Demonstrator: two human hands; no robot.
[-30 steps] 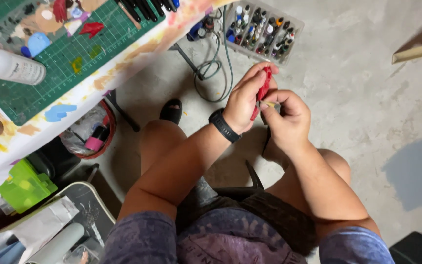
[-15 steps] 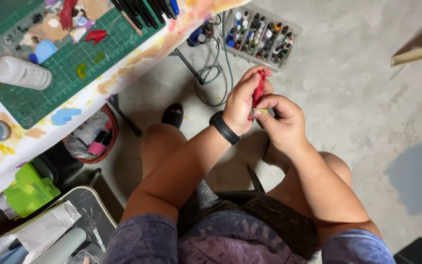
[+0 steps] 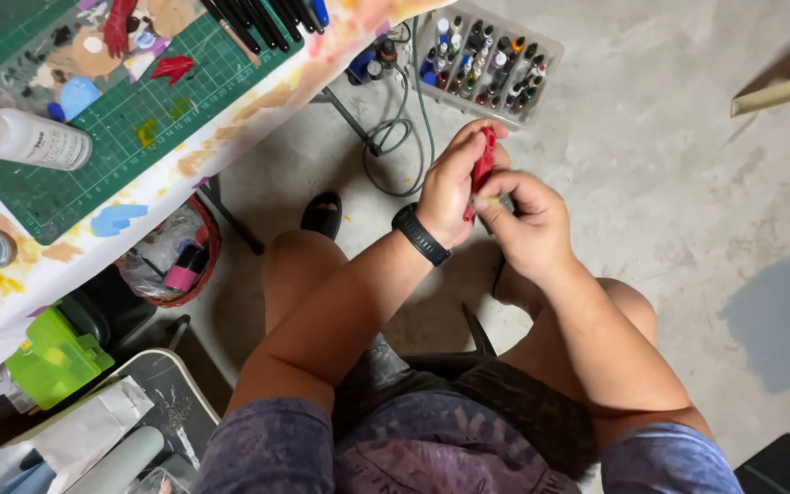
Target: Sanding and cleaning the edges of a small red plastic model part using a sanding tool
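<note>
A narrow red tool point(image 3: 484, 166) is held upright in the left hand point(image 3: 450, 187), whose grip is pressed around it, the fingers curled over its upper end and the thumb laid along its side. The right hand point(image 3: 528, 224) is brought up against the lower part of the tool, and a small pale piece point(image 3: 496, 203) is pinched between its thumb and fingertips, touching the red tool; what that piece is cannot be told. A black wristband point(image 3: 420, 234) is worn on the left wrist. Both hands are held above the bare knees, over a grey concrete floor point(image 3: 669, 183), so the tool is kept in the air, well apart from the table point(image 3: 185, 169). On the floor just beyond the hands, a clear plastic tray point(image 3: 541, 55) packed with small paint bottles is seen, and beside it a loop of grey cable point(image 3: 395, 137). A foot in a black sandal point(image 3: 322, 212) is placed on the floor near the left knee. On the paint-stained table at the upper left, a green cutting mat point(image 3: 139, 119) is laid, with a white bottle point(image 3: 25, 139) lying on its side and a row of dark pens point(image 3: 262, 18) at its far edge. Under the table a red basket point(image 3: 210, 247) of odds and ends is set, and a lime-green box point(image 3: 52, 361) is seen at the lower left.
</note>
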